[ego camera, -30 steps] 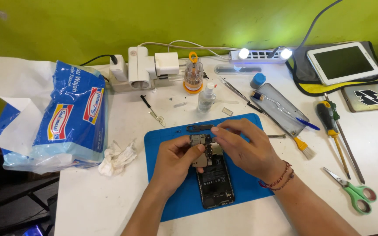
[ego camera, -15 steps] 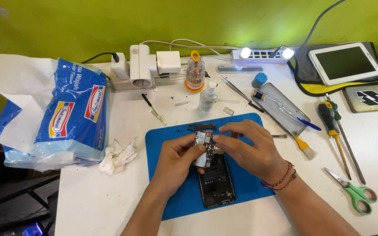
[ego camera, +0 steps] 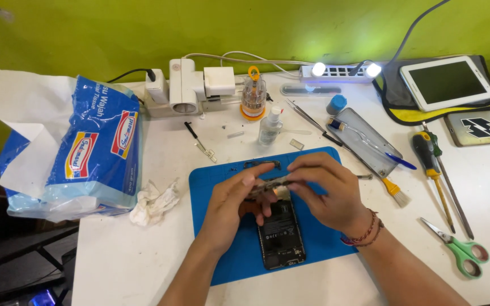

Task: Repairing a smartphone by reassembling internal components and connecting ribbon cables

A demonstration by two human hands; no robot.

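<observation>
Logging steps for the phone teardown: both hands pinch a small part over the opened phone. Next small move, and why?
Probably lift the small part straight up, slowly. The left hand and right hand both pinch it above the top end of the opened phone on the blue mat. Whether it is still attached underneath is hidden, so a sideways tug seems risky.

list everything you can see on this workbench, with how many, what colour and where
work mat: 1, blue, centre
opened phone: 1, black, on mat
small part: 1, metallic, between both hands
tissue pack: 1, blue, left
crumpled tissue: 1, white, beside pack
power adapters: several, white, rear
spray bottle: 1, clear, behind mat
scissors: 1, green handles, right
screwdrivers: 2, right
tablet: 1, white, rear right
left hand: 1, on mat
right hand: 1, on mat
</observation>
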